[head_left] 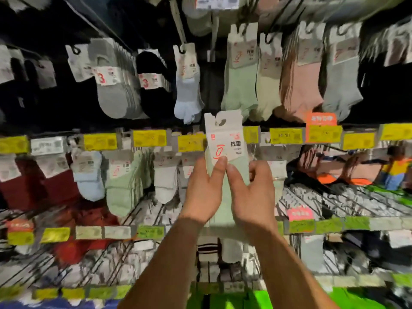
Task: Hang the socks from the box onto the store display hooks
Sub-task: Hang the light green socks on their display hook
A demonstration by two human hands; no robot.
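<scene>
Both forearms are bare, with no sleeves, gloves, rings or watch in view.

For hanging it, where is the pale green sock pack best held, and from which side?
Grip the green sock pack low on the fabric, from below and both sides, as the left hand and right hand do. That likely leaves the hanger cutout in the upright white card free.

Dim, blurry, edge-warped wide-angle view

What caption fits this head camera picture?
Both hands, left and right, hold pale green socks before the sock display.
</scene>
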